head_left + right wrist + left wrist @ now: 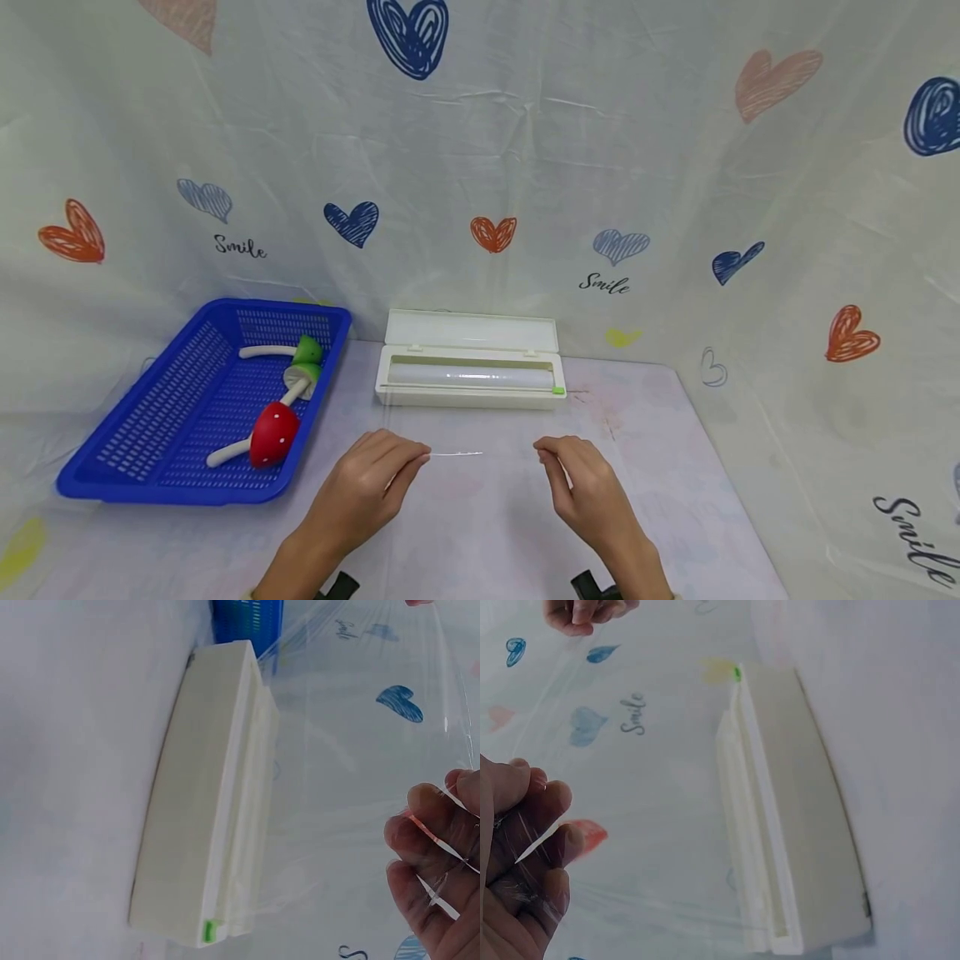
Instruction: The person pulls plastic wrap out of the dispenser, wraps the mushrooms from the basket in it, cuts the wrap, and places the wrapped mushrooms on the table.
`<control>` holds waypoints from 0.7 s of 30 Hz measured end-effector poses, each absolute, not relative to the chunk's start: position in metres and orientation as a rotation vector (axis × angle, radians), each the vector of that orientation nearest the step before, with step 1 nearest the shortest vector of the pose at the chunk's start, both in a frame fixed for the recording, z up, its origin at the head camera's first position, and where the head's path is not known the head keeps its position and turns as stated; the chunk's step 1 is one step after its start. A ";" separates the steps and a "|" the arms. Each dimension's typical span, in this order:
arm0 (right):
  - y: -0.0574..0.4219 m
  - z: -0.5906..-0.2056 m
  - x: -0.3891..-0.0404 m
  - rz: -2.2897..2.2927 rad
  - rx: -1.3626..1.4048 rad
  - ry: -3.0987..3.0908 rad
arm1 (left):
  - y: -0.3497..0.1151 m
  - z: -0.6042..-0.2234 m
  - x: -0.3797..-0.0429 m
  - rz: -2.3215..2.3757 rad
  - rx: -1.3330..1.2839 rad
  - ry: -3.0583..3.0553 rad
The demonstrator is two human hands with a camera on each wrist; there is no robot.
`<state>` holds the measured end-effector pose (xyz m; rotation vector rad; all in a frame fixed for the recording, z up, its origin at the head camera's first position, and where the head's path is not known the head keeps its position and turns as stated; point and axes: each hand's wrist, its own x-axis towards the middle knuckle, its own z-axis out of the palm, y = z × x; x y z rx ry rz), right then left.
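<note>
A sheet of clear cling film (337, 757) stretches between the two hands and back to a white cling film dispenser (472, 402). My left hand (375, 477) pinches one corner of the sheet between thumb and fingers. On the other side, my right hand (588, 492) pinches the opposite corner. Both hands are above the table, in front of the dispenser. Its lid (471, 331) is raised, showing the film roll (472, 377) inside. A green cutter tab (558, 390) sits at the dispenser's right end. In both wrist views, film drapes over the fingers.
A blue plastic basket (82, 485) stands on the left of the table. Inside lie a red toy mushroom (273, 433) with white dots and green-capped toy mushrooms (307, 350). A white curtain (525, 150) printed with hearts hangs behind and around the table.
</note>
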<state>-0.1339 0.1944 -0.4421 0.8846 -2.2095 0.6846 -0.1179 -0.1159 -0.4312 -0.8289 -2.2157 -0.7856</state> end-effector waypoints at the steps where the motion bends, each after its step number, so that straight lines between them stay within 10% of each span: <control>1: 0.194 -0.442 -0.134 0.685 0.886 -2.210 | -0.116 -0.431 -0.117 -0.787 -0.824 -2.220; 21: 0.194 -0.441 -0.130 0.698 0.885 -2.232 | -0.119 -0.430 -0.116 -0.785 -0.847 -2.204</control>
